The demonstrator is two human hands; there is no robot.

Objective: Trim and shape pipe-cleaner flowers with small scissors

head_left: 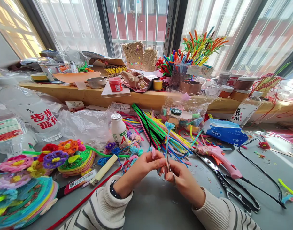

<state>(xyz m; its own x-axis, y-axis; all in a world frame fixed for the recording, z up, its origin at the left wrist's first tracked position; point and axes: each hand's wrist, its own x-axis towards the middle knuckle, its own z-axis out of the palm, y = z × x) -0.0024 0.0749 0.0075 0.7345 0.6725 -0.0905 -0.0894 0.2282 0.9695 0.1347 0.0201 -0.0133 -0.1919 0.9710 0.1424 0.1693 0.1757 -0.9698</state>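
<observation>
My left hand [145, 167] is closed, its fingertips pinching a fuzzy pipe cleaner piece; a pink loop [153, 152] shows above the fingers. My right hand [181, 179] is wrapped round small metal scissors [168, 159], blades upward, partly covered by the fingers. Both hands meet above the grey table, fingertips almost touching. A light-blue pipe cleaner flower [169, 126] rises on its stem just behind the scissor blades; which fingers hold its lower end, if any, is hidden. Beyond the hands lies a bundle of pipe cleaners [151, 123], with small fuzzy flowers [134, 150] to the left.
On the right lie a pink glue gun [224, 161], its black cord, and large black-handled shears [229, 187]. Pipe cleaner flowers on colourful discs [24, 198] fill the left. A white bottle [118, 129], a utility knife [75, 184] and a wooden ledge [93, 93] stand around.
</observation>
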